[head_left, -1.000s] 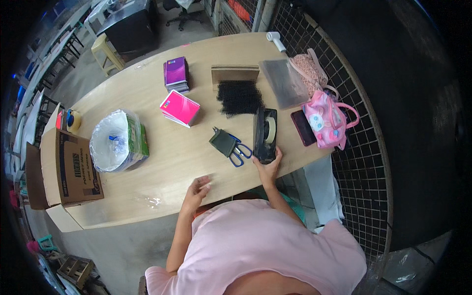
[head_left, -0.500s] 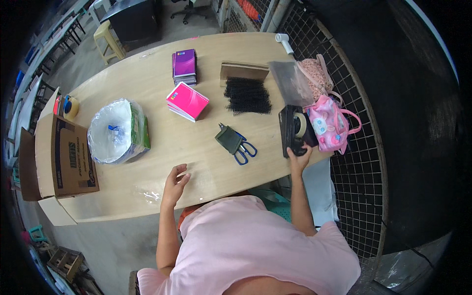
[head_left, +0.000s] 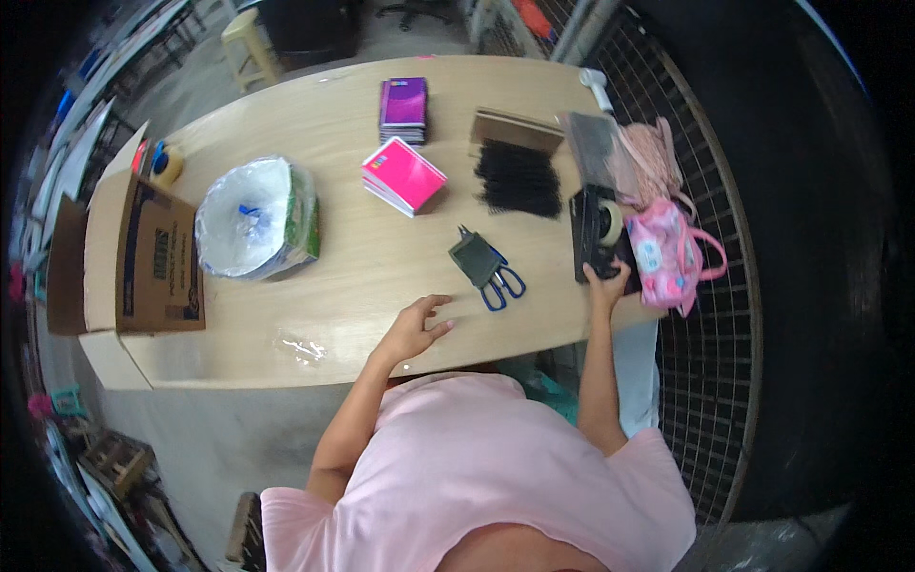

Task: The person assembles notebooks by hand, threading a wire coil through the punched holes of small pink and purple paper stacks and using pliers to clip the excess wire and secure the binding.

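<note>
Long black tape dispenser (head_left: 582, 234): best to hold flat, pinching its near end with right hand (head_left: 607, 283) fingers, with left hand (head_left: 412, 331) fingers loosely spread over the pale wooden desk (head_left: 376, 272).

grey floor (head_left: 257, 429) | cream stool (head_left: 241, 29), upper left | wire-mesh partition (head_left: 707, 391), right | pale wooden table (head_left: 353, 267)

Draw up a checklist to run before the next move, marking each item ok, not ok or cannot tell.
1. Right hand on black tape dispenser: ok.
2. Left hand free: ok, nothing visible in it.
3. Tape roll in the dispenser: ok.
4. Tape end at the cutter: cannot tell, too small.
5. Blue-handled scissors uncovered: not ok, dark green piece overlaps them.
6. Pink-covered notebooks squared up: not ok, stack skewed.
</note>
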`<state>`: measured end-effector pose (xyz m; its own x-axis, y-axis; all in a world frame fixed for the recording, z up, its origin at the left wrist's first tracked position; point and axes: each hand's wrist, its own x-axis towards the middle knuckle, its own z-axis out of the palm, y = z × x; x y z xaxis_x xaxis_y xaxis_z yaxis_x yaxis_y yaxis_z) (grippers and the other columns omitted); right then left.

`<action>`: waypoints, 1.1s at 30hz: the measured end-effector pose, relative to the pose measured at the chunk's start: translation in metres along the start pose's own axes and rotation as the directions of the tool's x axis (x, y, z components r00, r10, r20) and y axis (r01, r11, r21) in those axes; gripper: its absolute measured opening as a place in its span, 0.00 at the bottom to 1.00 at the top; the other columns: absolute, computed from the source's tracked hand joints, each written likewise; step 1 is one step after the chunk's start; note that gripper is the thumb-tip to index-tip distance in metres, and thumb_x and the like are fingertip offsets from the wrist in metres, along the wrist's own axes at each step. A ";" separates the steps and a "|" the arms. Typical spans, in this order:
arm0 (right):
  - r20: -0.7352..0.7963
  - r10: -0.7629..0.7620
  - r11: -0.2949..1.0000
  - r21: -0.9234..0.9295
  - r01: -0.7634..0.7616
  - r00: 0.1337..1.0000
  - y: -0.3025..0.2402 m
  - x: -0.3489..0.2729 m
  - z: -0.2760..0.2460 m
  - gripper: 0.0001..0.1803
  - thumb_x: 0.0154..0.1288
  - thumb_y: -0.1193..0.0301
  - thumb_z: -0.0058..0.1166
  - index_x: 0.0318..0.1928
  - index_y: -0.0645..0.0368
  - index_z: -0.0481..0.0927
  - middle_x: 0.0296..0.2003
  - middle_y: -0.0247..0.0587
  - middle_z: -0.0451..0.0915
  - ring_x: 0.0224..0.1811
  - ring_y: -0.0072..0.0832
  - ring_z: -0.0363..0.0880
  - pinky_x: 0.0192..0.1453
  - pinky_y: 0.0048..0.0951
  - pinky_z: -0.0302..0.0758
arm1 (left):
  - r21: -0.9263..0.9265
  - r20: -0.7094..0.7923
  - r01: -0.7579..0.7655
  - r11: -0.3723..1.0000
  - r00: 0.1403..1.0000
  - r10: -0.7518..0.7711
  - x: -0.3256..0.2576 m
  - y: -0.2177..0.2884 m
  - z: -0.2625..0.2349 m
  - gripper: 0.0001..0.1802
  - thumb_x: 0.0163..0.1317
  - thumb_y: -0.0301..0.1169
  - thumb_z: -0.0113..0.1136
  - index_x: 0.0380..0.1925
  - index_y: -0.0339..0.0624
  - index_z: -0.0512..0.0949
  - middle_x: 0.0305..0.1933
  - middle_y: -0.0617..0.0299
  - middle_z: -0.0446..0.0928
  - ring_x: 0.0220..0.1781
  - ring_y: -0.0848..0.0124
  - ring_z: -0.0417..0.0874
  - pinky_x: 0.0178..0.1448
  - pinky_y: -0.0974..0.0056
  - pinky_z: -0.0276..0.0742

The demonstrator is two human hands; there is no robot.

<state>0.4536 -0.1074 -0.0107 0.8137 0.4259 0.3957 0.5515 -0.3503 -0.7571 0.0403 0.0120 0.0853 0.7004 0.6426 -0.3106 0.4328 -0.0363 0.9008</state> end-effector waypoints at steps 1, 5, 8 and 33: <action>0.017 -0.022 1.000 0.015 0.022 1.000 -0.001 0.001 0.001 0.36 0.40 0.66 0.80 0.46 0.59 0.68 0.46 0.46 0.72 0.53 0.42 0.71 0.63 0.39 0.67 | -0.011 -0.075 -0.017 1.000 0.997 0.017 -0.002 -0.004 -0.008 0.27 0.63 0.35 0.66 0.61 0.38 0.72 0.61 0.49 0.76 0.58 0.53 0.80 0.60 0.58 0.78; 0.090 0.091 0.993 0.063 -0.097 0.992 -0.004 -0.003 0.001 0.41 0.40 0.68 0.80 0.54 0.61 0.67 0.53 0.49 0.71 0.58 0.42 0.70 0.66 0.38 0.65 | -0.148 -0.345 0.069 0.987 0.931 -0.117 -0.016 -0.041 -0.045 0.26 0.64 0.33 0.65 0.61 0.38 0.72 0.60 0.50 0.77 0.58 0.57 0.81 0.61 0.59 0.78; 0.130 0.076 0.989 0.118 -0.091 0.989 -0.007 -0.001 0.001 0.51 0.40 0.67 0.80 0.63 0.64 0.63 0.56 0.52 0.68 0.61 0.44 0.67 0.69 0.40 0.62 | -0.180 -0.536 -0.040 0.983 0.842 -0.064 -0.013 -0.068 -0.075 0.25 0.67 0.35 0.62 0.62 0.38 0.72 0.60 0.49 0.77 0.59 0.59 0.80 0.61 0.58 0.77; 0.962 -0.030 0.457 0.253 -0.853 0.270 -0.220 -0.025 0.249 0.18 0.63 0.65 0.62 0.51 0.56 0.78 0.45 0.36 0.82 0.47 0.26 0.82 0.52 0.32 0.80 | -0.636 -0.234 0.072 0.768 0.931 -0.281 0.148 -0.070 -0.124 0.62 0.56 0.82 0.21 0.75 0.44 0.55 0.77 0.50 0.57 0.80 0.55 0.50 0.76 0.39 0.51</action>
<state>0.2663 0.1667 0.0168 0.0257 0.9284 -0.3706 -0.4881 -0.3119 -0.8152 0.0430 0.2044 0.0135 0.3978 0.7874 -0.4709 0.0219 0.5049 0.8629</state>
